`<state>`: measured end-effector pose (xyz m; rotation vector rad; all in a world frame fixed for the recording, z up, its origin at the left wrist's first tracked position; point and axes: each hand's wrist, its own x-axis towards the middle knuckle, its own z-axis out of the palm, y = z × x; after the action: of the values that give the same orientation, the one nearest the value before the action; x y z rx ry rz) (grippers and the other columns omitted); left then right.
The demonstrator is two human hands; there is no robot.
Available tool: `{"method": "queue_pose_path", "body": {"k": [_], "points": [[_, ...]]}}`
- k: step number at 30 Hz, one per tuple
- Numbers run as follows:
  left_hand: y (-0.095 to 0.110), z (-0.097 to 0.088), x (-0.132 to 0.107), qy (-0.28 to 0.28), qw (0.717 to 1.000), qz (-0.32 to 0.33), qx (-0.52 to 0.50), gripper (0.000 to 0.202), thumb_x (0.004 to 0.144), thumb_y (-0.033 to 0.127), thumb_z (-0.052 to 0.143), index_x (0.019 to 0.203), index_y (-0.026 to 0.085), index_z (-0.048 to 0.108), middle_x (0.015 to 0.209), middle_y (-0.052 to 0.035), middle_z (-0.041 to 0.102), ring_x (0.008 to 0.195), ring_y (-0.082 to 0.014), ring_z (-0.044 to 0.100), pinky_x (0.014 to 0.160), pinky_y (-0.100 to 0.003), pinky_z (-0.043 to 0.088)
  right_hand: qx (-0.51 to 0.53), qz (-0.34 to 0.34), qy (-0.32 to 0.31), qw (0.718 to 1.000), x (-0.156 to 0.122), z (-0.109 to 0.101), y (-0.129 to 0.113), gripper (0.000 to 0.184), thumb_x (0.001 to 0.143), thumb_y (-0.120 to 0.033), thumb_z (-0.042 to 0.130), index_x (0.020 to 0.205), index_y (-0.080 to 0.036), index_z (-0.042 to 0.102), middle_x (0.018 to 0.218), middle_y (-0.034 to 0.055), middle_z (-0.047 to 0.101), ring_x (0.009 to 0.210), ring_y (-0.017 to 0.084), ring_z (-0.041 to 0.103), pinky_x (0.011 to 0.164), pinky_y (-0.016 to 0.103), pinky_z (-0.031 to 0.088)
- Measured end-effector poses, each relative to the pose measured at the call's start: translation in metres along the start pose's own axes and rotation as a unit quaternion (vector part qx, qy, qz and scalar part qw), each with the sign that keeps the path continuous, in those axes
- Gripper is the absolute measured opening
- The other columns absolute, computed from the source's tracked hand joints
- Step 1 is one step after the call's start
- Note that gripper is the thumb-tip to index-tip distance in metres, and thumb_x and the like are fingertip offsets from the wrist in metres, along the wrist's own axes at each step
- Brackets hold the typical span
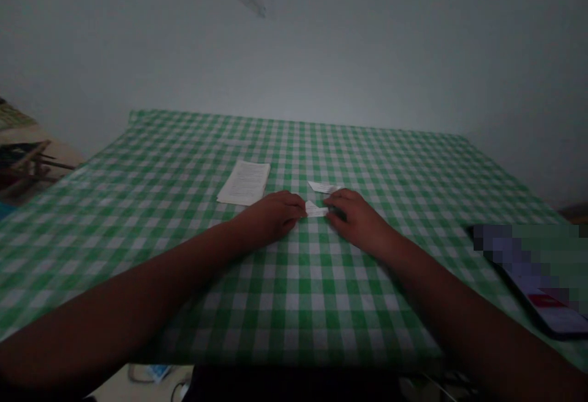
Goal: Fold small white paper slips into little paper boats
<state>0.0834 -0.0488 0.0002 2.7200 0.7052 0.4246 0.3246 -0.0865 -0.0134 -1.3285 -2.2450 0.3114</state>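
A small folded piece of printed paper lies at the middle of the table between my two hands. My left hand has its fingers closed on the paper's left end. On the right end, the thumb and fingers of my right hand pinch the same paper. Just beyond my right hand lies another folded printed paper, with a slanted left end. A stack of printed sheets rests beyond my left hand, its near right corner close to the knuckles.
A green and white checked cloth covers the table. At the right edge lies a phone with its screen lit, partly blurred out. A pale wall stands behind the table. Wooden furniture shows at the far left.
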Motion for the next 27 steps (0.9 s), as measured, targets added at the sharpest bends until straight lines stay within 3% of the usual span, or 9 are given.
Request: {"method": "queue_pose_path", "body": {"k": [5,9,15,27], "points": [[0.001,0.002,0.004,0.008,1.000,-0.004,-0.020,0.023,0.090,0.010,0.049,0.100,0.017,0.069,0.112,-0.0090,0.066,0.106,-0.0201,0.058,0.098,-0.037,0.047,0.053,0.025,-0.017,0.998,0.005,-0.006,-0.001,0.012,0.088,-0.017,0.058,0.091,-0.020,0.069,0.093,0.0056,0.064,0.095,0.020,0.061,0.091,0.040,0.049],[0.003,0.006,0.006,0.014,1.000,-0.014,-0.016,0.023,0.090,0.011,0.049,0.104,0.016,0.067,0.110,-0.0090,0.064,0.106,-0.0205,0.057,0.099,-0.036,0.046,0.056,0.049,-0.033,0.997,0.007,-0.010,-0.008,0.007,0.086,-0.015,0.062,0.081,-0.018,0.066,0.085,0.0038,0.061,0.086,0.018,0.061,0.082,0.034,0.050],[0.001,0.012,0.006,0.032,0.999,-0.018,-0.015,0.032,0.090,0.013,0.049,0.120,0.014,0.061,0.114,-0.0122,0.061,0.108,-0.0221,0.056,0.100,-0.040,0.046,0.052,0.033,-0.045,0.997,0.006,-0.008,-0.005,0.006,0.083,-0.014,0.066,0.084,-0.019,0.067,0.088,0.0036,0.063,0.089,0.018,0.061,0.086,0.036,0.049],[-0.001,0.012,0.007,0.042,0.999,-0.009,-0.016,0.011,0.090,0.018,0.053,0.093,0.015,0.063,0.098,-0.0077,0.060,0.096,-0.0198,0.055,0.090,-0.035,0.047,0.068,-0.034,-0.046,0.996,0.004,-0.007,-0.003,0.012,0.085,-0.012,0.063,0.088,-0.022,0.069,0.092,0.0047,0.062,0.097,0.021,0.058,0.089,0.039,0.047]]}}
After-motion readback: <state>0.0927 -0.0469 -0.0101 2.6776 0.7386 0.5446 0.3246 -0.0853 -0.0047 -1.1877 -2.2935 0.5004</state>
